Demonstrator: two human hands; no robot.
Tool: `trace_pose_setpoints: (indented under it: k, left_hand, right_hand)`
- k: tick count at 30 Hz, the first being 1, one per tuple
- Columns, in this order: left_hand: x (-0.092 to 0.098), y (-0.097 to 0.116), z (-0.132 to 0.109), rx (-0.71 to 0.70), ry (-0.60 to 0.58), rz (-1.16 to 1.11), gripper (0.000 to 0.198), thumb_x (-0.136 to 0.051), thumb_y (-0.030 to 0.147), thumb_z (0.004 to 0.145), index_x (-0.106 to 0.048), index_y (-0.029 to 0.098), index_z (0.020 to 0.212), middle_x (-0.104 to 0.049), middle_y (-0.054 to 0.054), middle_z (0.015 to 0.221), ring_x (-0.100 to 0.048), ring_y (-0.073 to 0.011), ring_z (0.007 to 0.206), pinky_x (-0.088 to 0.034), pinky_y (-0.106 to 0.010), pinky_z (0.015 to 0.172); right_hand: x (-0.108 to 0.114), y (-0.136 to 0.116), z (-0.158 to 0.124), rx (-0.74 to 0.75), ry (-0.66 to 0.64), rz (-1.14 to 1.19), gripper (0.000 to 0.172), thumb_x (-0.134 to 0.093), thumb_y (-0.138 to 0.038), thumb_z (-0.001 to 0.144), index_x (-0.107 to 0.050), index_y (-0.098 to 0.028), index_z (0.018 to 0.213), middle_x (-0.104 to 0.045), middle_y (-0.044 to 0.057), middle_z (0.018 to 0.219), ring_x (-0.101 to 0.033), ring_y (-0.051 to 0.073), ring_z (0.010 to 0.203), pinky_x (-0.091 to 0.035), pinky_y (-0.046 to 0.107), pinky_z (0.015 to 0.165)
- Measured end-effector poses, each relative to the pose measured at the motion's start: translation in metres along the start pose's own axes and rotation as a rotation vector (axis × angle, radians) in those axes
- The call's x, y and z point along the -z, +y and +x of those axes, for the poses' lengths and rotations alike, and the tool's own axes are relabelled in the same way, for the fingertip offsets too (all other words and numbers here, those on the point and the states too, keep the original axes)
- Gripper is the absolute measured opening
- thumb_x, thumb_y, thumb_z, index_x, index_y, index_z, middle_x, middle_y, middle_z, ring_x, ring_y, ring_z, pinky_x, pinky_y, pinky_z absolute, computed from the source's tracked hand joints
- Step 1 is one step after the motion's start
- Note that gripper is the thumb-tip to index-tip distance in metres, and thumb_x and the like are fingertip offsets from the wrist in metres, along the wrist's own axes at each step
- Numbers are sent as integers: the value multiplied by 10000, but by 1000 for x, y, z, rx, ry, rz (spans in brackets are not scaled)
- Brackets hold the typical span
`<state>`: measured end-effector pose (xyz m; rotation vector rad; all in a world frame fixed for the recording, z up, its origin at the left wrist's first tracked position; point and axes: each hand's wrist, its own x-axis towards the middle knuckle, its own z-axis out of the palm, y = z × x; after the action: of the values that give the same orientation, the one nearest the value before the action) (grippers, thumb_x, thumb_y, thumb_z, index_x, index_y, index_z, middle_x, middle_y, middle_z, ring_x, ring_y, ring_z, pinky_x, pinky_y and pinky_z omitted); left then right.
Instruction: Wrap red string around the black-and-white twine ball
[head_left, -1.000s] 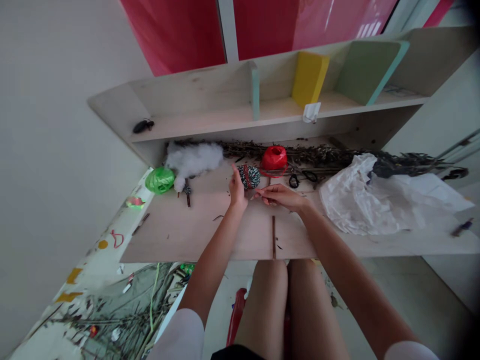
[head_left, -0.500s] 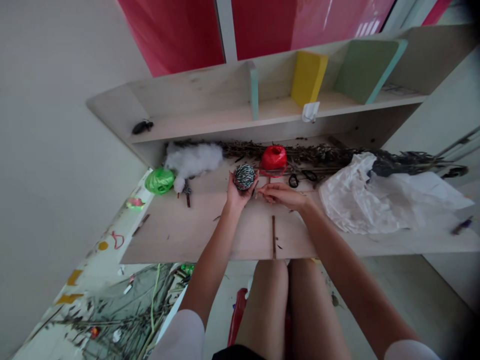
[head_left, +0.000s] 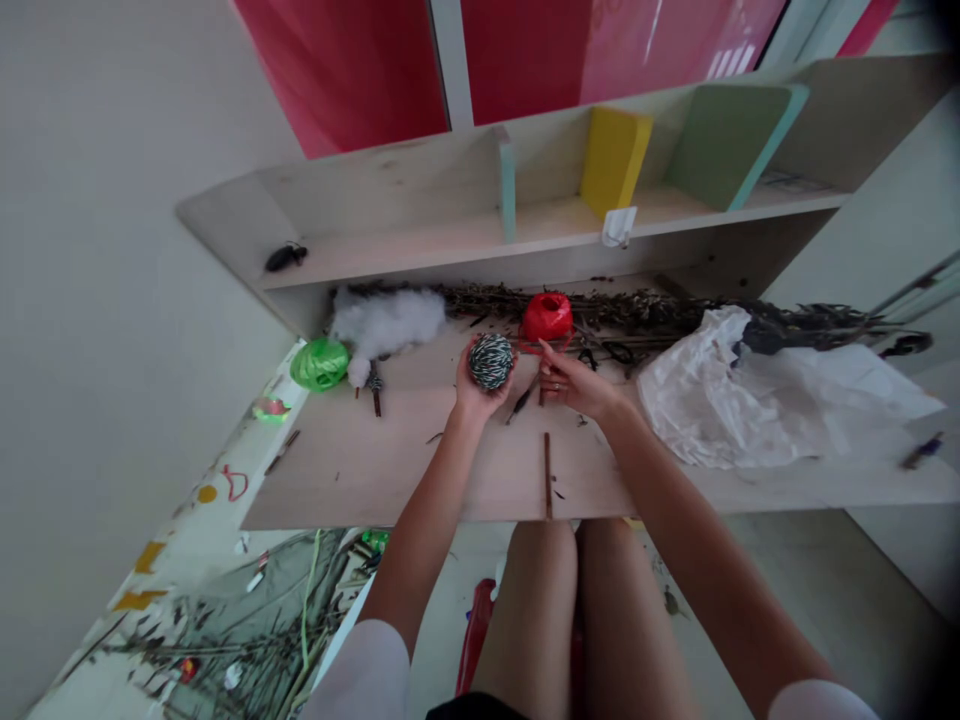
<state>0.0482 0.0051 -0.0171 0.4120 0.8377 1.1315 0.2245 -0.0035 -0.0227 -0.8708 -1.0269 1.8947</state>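
My left hand is cupped round a ball of dark-and-white twine, holding it just above the desk. To its right, my right hand has the index finger pointing forward and the other fingers curled in. Whatever those curled fingers hold, if anything, is too small to make out. Just beyond the right fingertips sits a red roll of plastic string. Beneath and between the hands, a thin dark twig lies on the desk.
Dried branches run along the back. White stuffing and a green string roll lie left. Black-handled scissors and a crumpled white bag are right. A brown stick lies near the desk's front edge.
My right hand has moved slightly right and away from the ball, its index finger now extended forward. The left hand still holds the ball, turned a little.
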Motion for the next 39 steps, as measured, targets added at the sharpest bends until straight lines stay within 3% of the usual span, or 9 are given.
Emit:
trace_pose_setpoints:
  k: [5,12,15,18,25,32,39]
  left_hand:
    - [5,0,3,-25,-1,-5,443,-420,533,816,-659,173,917,-692,-88,820,-659,-190,818,-550,-282,630]
    - [-7,-2,-2,37,-37,26,357,-491,480,803,-662,177,881,-682,-44,733,-651,-178,747,-532,-302,674]
    - [-14,-10,0,-100,-35,58,260,-595,376,747,-672,194,916,-694,-2,769,-655,-155,793,-513,-277,762]
    - [-15,-21,4,-178,-62,181,304,-649,365,698,-690,201,951,-708,1,856,-653,-155,838,-488,-273,807]
    - [-16,-33,0,-565,-1,785,286,-675,461,685,-669,176,710,-668,-22,751,-603,-170,811,-426,-285,806]
    - [-15,-34,-2,-733,74,885,248,-643,412,749,-674,194,863,-681,-61,910,-600,-172,890,-421,-283,835]
    - [-11,-39,-2,-855,-37,1007,247,-589,363,808,-682,206,974,-693,-76,1026,-617,-192,989,-429,-312,919]
  right_hand:
    - [4,-6,0,26,51,75,466,-670,-593,700,-446,-206,567,-161,-87,464,-137,62,423,-211,227,423]
    - [8,-11,-3,33,-26,257,314,-603,-472,822,-571,-177,720,-218,-99,435,-157,41,356,-207,182,357]
    - [14,-11,-1,11,-100,377,271,-510,-405,901,-577,-161,804,-278,-112,434,-139,16,302,-194,144,314]
    - [20,-10,0,19,-155,462,237,-457,-371,933,-571,-171,876,-332,-118,443,-165,1,269,-197,118,296]
    - [21,-11,-1,94,-108,387,107,-545,-309,887,-562,-207,859,-307,-122,434,-179,3,277,-208,110,300]
    - [16,-10,-1,149,-65,291,99,-639,-281,807,-600,-190,813,-221,-126,404,-114,11,306,-196,131,315]
    - [10,-8,-2,198,-32,119,187,-675,-339,763,-638,-170,834,-217,-120,412,-125,26,344,-162,173,338]
